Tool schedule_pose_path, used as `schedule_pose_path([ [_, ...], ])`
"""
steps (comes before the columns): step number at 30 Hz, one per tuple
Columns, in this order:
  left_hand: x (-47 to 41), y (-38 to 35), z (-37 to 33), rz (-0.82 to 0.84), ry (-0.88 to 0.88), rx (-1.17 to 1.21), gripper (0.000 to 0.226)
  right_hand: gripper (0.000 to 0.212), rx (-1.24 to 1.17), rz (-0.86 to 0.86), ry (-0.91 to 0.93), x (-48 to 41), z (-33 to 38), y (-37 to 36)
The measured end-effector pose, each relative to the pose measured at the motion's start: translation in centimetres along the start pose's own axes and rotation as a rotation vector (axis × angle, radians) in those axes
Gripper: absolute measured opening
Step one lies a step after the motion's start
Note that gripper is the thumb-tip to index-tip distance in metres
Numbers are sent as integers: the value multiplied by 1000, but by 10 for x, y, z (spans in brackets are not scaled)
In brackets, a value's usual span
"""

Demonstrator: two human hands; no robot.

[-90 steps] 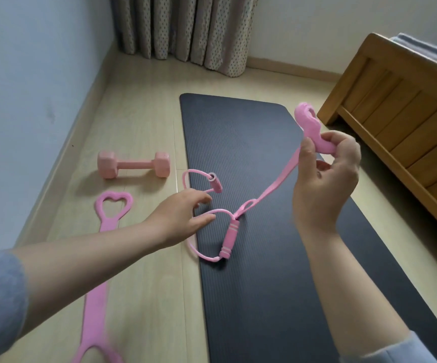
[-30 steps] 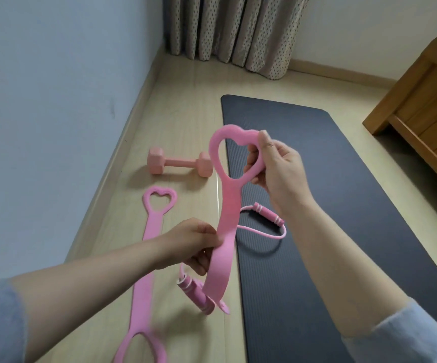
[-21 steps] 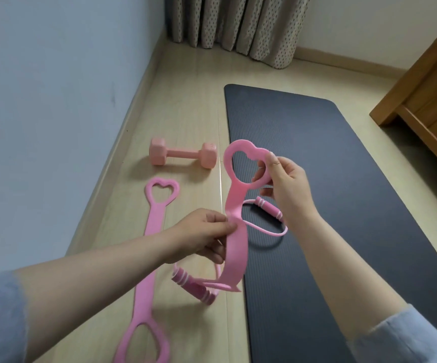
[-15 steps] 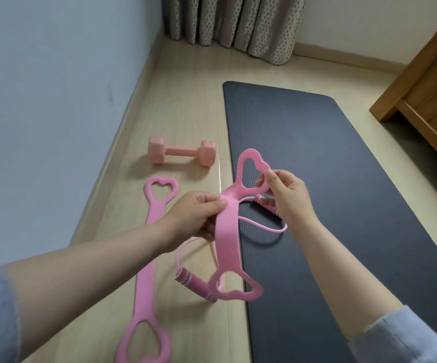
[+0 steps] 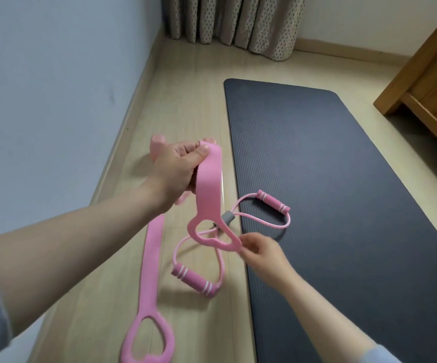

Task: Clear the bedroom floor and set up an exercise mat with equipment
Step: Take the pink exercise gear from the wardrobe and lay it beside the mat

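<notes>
My left hand (image 5: 178,170) grips the upper end of a pink resistance band (image 5: 209,195) with heart-shaped loops, held above the floor. My right hand (image 5: 263,251) pinches the band's lower heart loop at its right edge. A second pink heart band (image 5: 150,268) lies flat on the wooden floor below my left arm. A pink figure-eight tube with foam handles (image 5: 194,281) lies half on the floor, half on the dark exercise mat (image 5: 343,179). A pink dumbbell (image 5: 157,142) sits behind my left hand, mostly hidden.
A blue-grey wall (image 5: 55,87) runs along the left. Patterned curtains (image 5: 233,22) hang at the far end. A wooden bed frame (image 5: 432,82) stands at the right, past the mat.
The held band has been turned over: my left hand moved up and forward with one end, and my right hand dropped low to hold the other heart loop.
</notes>
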State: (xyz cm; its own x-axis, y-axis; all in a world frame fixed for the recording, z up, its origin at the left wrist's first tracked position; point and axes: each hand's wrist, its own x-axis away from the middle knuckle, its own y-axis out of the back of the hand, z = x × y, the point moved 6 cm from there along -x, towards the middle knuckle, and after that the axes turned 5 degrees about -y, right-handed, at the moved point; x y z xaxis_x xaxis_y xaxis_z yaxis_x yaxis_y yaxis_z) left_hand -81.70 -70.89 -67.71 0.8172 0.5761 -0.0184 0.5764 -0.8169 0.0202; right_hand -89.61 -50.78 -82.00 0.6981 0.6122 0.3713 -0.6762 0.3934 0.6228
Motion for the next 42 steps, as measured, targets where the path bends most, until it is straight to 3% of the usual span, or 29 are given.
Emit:
schedule_pose_path([
  [4,1,3,-5,-54,-64,-68,29,41,231,166,163,28,13,-41],
  [7,-2,13,-4,-96,-96,-152,29,47,384,184,226,36,18,-59],
  [14,0,14,-2,-121,-84,-185,26,26,575,151,315,35,14,-54],
  [16,0,13,-1,-109,-82,-179,28,18,538,60,343,34,16,-36],
  [20,3,9,-2,-88,-84,-154,28,19,299,-363,165,28,7,45],
  [23,5,3,0,-71,-78,-126,29,12,-7,-669,-134,30,-30,106],
  [26,8,-3,2,-35,-77,-122,31,59,-262,-735,-505,32,-80,126],
  [28,11,-7,3,-28,-79,-139,33,80,-203,-735,-657,39,-93,122],
  [29,13,-10,4,-22,-79,-141,33,82,-114,-760,-652,42,-90,121],
  [31,16,-16,8,18,-71,-136,32,72,28,-794,-465,42,-70,119],
  [33,20,-22,12,69,-52,-126,29,50,2,-743,-260,36,-49,112],
  [37,27,-32,16,117,-15,-118,27,12,-419,-429,-82,20,-8,82],
  [39,31,-36,18,135,-3,-108,26,20,-575,-201,-48,16,19,62],
  [42,34,-40,23,155,13,-92,23,52,-657,140,-8,23,50,29],
])
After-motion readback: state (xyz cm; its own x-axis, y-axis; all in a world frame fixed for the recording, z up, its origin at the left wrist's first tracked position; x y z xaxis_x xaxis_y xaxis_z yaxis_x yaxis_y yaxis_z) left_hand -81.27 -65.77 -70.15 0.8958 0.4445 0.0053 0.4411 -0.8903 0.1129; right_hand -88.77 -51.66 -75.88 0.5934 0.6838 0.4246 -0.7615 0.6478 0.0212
